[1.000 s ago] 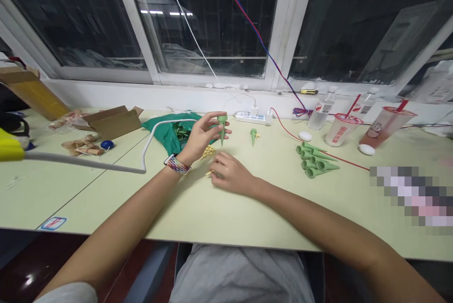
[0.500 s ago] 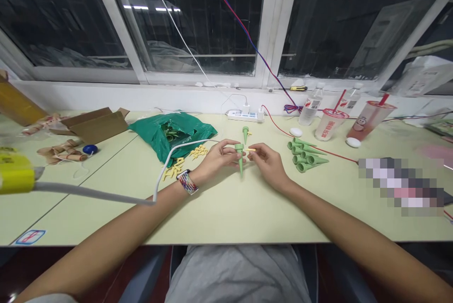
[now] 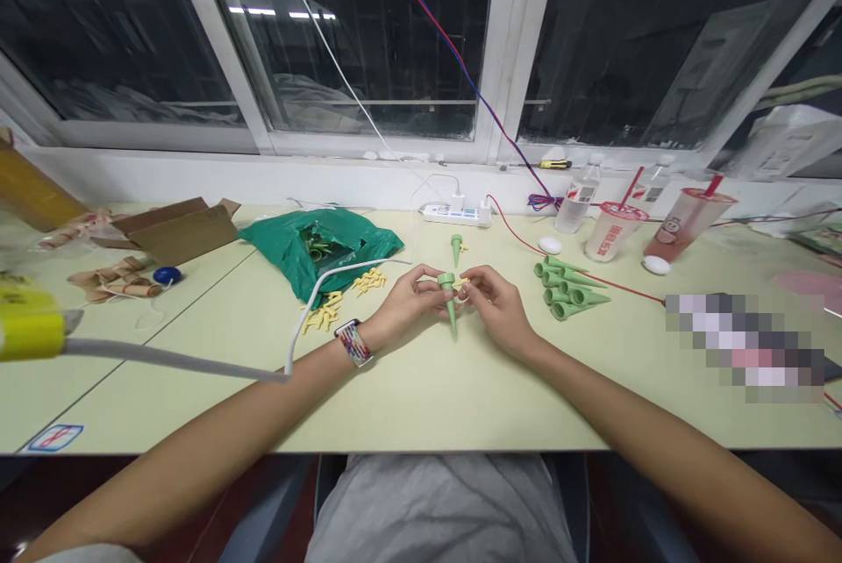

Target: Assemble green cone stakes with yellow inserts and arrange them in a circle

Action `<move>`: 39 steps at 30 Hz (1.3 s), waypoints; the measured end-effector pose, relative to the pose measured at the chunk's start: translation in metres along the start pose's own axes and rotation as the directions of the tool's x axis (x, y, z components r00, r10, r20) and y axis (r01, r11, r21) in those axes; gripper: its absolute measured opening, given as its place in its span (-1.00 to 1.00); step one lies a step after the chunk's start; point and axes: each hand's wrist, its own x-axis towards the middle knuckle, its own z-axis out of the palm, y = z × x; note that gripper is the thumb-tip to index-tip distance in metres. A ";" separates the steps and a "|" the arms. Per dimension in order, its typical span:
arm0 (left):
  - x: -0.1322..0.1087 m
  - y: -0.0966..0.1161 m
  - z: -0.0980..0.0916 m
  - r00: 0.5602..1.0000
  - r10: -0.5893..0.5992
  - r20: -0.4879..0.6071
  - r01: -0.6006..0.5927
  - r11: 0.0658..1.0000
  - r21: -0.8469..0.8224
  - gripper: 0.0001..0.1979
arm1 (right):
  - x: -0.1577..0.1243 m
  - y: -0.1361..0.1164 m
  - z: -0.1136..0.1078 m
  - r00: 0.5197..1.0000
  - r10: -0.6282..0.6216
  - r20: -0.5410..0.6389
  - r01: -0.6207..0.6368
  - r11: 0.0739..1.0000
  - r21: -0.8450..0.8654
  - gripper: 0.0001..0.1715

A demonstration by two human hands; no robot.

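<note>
My left hand [image 3: 416, 304] is closed on a green plastic spike [image 3: 451, 309], its wide capped end up and its thin tip pointing down. Pinched in my right hand [image 3: 495, 304] is a small yellow plastic piece [image 3: 464, 281], held against the side of the spike near its top. My fingers partly hide where the two meet. Behind my hands stands another green spike [image 3: 456, 249] with a yellow piece at its side. More yellow pieces [image 3: 322, 314] lie loose left of my left hand. Several green cones [image 3: 567, 291] are stacked to the right.
A green plastic bag [image 3: 276, 247] with green parts inside lies at the back left. A grey-white cable [image 3: 217, 363] arches across the left side. Behind are a power strip [image 3: 434, 214], two drink cups [image 3: 615, 234] and bottles [image 3: 579, 199]. A cardboard box [image 3: 181, 234] sits farther left.
Both hands have come slightly closer together and the green spike has moved a little down and right. The yellow piece now sits against the spike and has turned.
</note>
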 end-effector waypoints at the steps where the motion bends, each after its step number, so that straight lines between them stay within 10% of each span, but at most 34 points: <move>1: 0.000 0.001 0.000 1.000 -0.008 0.001 0.008 1.000 -0.016 -0.51 | 0.000 0.000 0.000 1.000 -0.002 -0.001 0.002 1.000 -0.020 -0.76; 39: -0.001 -0.002 -0.001 0.988 -0.153 0.035 0.156 0.971 -0.183 -0.55 | 0.004 -0.007 -0.011 0.993 0.021 0.113 -0.008 0.993 -0.115 -0.87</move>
